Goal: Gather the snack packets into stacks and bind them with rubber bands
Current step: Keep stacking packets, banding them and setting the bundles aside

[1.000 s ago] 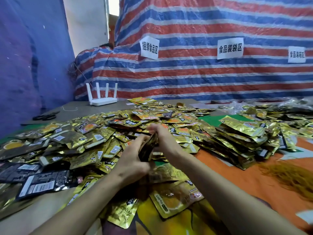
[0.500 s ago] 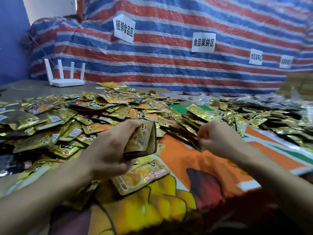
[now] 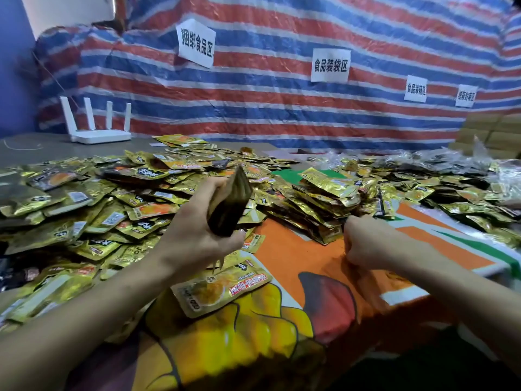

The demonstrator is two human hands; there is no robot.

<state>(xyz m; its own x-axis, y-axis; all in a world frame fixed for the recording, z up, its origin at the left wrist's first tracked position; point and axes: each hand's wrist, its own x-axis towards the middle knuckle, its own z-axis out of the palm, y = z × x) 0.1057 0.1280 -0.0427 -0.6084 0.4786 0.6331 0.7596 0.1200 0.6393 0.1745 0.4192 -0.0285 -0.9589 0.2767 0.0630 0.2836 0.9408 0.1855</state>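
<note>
My left hand point(image 3: 194, 235) grips a stack of gold snack packets point(image 3: 229, 203), held upright on edge above the table. My right hand point(image 3: 366, 244) lies on the orange cloth with its fingers curled. It sits at the near edge of a heap of stacked packets point(image 3: 321, 204). A blurred orange tangle point(image 3: 363, 280) under its wrist looks like rubber bands; whether the fingers pinch one is hidden. Loose gold packets point(image 3: 84, 210) cover the table's left half. One large packet point(image 3: 222, 289) lies flat below my left hand.
More packets and clear bags point(image 3: 439, 184) spread along the right. A white router point(image 3: 98, 134) stands at the back left on the grey table. A striped tarp point(image 3: 282, 108) with paper signs forms the back wall. A printed orange cloth point(image 3: 296, 258) covers the near table.
My hands have separated: the left kept the stack and tilted it upright, the right went to the packet heap on the right. The camera swung right.
</note>
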